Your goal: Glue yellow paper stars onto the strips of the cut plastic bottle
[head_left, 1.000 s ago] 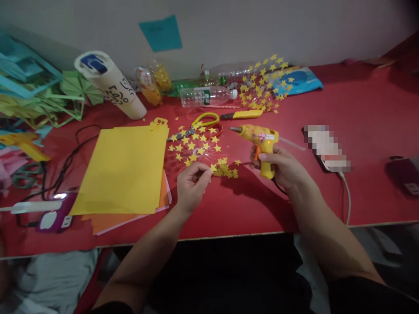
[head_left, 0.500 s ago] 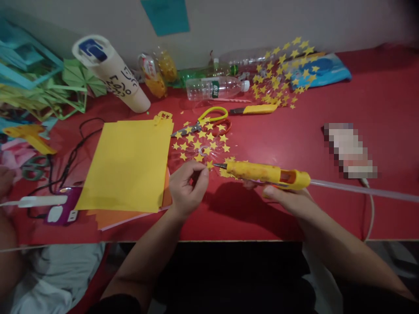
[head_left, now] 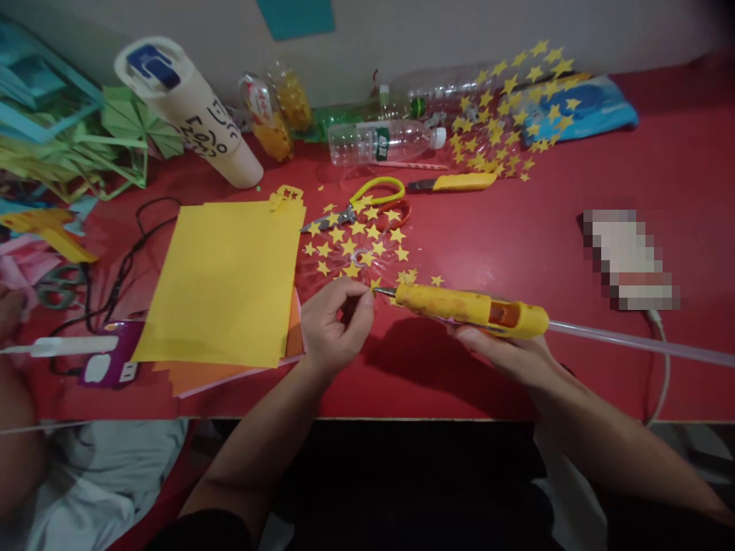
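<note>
Between thumb and forefinger, my left hand point(head_left: 338, 325) pinches a small yellow paper star point(head_left: 375, 285). My right hand point(head_left: 505, 348) is wrapped round a yellow glue gun point(head_left: 448, 304), whose metal nozzle meets the star or lies just over it. A clear glue stick point(head_left: 620, 340) sticks out of the gun's back end. Just beyond my left hand lies a clear plastic piece with a ring at its centre, dotted with yellow stars point(head_left: 348, 246). A few loose stars point(head_left: 408, 276) lie behind the gun's nozzle.
Yellow paper sheets point(head_left: 223, 283) lie left of my left hand. Scissors point(head_left: 379, 189), a yellow cutter point(head_left: 464, 182) and plastic bottles point(head_left: 384, 143) are farther back. A tumbler point(head_left: 200, 115) stands back left, a phone point(head_left: 628, 260) lies right. Another person's arm point(head_left: 17, 413) shows at far left.
The glue gun's nozzle and the star in my left hand have come together. The whole view has shifted slightly. Both hands keep their grips.
</note>
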A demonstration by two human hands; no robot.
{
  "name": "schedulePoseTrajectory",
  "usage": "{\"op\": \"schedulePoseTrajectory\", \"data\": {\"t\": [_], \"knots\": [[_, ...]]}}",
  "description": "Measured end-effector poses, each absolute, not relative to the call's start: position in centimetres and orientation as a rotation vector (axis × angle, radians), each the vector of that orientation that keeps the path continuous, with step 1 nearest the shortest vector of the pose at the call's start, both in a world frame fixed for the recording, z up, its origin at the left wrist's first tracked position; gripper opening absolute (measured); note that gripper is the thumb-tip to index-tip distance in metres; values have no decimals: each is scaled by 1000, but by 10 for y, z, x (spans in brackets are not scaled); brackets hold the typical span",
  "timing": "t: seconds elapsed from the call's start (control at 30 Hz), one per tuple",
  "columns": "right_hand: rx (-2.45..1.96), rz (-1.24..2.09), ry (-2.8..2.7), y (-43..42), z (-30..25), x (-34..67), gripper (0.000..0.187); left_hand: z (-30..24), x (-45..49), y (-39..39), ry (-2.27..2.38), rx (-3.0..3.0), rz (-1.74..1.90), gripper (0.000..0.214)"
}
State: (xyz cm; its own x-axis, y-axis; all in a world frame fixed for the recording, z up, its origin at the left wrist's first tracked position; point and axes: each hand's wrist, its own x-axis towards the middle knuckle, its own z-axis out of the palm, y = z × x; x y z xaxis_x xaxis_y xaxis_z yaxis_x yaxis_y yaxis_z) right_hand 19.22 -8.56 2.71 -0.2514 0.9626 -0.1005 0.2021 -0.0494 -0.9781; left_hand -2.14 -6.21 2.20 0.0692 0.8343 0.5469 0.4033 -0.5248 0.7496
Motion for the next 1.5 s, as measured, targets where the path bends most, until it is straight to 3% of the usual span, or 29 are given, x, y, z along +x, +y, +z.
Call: {"op": "schedulePoseTrajectory", "data": {"t": [1.5], "knots": [[-1271, 1371, -1523, -82, 30, 188, 20, 21, -22, -61, 1270, 2038, 1453, 14]]}}
